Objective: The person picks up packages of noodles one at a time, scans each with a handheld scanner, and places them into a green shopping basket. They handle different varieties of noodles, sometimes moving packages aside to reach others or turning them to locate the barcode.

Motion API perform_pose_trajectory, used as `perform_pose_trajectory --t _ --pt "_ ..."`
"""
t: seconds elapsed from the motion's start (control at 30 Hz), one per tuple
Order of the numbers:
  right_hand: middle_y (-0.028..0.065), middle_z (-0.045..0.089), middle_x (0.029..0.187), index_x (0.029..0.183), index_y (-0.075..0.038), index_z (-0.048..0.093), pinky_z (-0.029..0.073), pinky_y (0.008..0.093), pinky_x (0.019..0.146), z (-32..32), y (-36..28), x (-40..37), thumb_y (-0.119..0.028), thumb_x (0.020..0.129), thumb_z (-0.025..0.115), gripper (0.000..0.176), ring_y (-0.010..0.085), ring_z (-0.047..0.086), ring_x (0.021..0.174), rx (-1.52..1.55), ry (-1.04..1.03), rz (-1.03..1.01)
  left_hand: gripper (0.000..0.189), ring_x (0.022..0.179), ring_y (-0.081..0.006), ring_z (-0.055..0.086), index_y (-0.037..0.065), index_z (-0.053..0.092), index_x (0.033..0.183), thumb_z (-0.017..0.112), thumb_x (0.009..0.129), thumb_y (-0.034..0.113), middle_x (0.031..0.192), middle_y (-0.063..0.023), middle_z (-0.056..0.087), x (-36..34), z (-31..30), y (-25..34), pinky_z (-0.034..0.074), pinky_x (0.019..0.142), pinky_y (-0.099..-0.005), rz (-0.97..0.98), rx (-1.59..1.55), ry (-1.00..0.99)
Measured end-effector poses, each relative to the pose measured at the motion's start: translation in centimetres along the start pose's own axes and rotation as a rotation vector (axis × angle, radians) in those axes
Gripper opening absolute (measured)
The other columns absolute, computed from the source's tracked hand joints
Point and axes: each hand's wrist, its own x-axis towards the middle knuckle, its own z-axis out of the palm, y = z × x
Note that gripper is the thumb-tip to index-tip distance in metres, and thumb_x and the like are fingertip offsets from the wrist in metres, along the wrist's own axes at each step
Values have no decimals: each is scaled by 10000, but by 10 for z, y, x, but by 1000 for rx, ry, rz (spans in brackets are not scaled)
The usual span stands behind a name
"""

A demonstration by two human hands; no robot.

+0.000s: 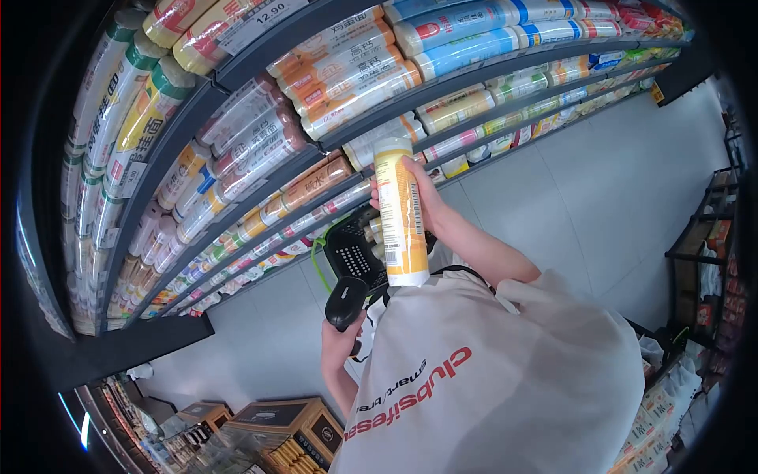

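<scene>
My right hand (426,193) is wrapped round a long yellow-and-white noodle packet (401,213), held upright in front of my chest. A barcode and small print show on its side. In my left hand (341,340) is a black handheld barcode scanner (345,305), below and left of the packet; the fingers are partly hidden by it. Beneath both hands, a black basket (351,251) with a bright green edge holds several packets, partly covered by the noodle packet.
Shelves of packed noodles (355,79) curve across the top and left, with price tags (268,14) along their edges. Grey tiled floor (537,182) lies beyond my right arm. Boxed goods (288,430) stand at lower left, and a black rack (711,253) stands at far right.
</scene>
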Motion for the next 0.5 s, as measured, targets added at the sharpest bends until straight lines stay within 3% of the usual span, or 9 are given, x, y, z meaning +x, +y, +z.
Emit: perform_pose_trajectory --t 0.17,0.27,0.4,0.5 --pt "151 640 1050 1364 -7 471 570 414 881 -4 16 9 -603 911 519 750 252 686 886 -93 -139 223 175 594 -59 543 22 669 916 781 816 113 679 28 608 -19 14 21 437 538 -248 5 -219 -111" --pt "152 635 1063 1369 -11 467 569 418 881 -15 34 26 -597 906 527 750 260 683 906 -100 -247 289 188 607 -53 538 17 667 943 780 816 99 699 31 616 -9 24 20 433 543 -243 72 -153 -185" --pt "168 636 1067 1292 12 517 569 420 900 -4 41 31 -593 880 577 734 277 683 956 -147 -239 305 207 597 -52 536 20 677 978 780 821 105 706 24 626 -1 30 21 430 535 -243 -1 -142 -159" --pt "175 642 1099 1329 3 492 567 416 891 -5 39 43 -542 904 568 696 274 685 949 -191 -224 315 162 569 -57 534 22 688 921 781 822 111 674 21 616 -1 29 10 428 524 -244 -7 -205 -84"
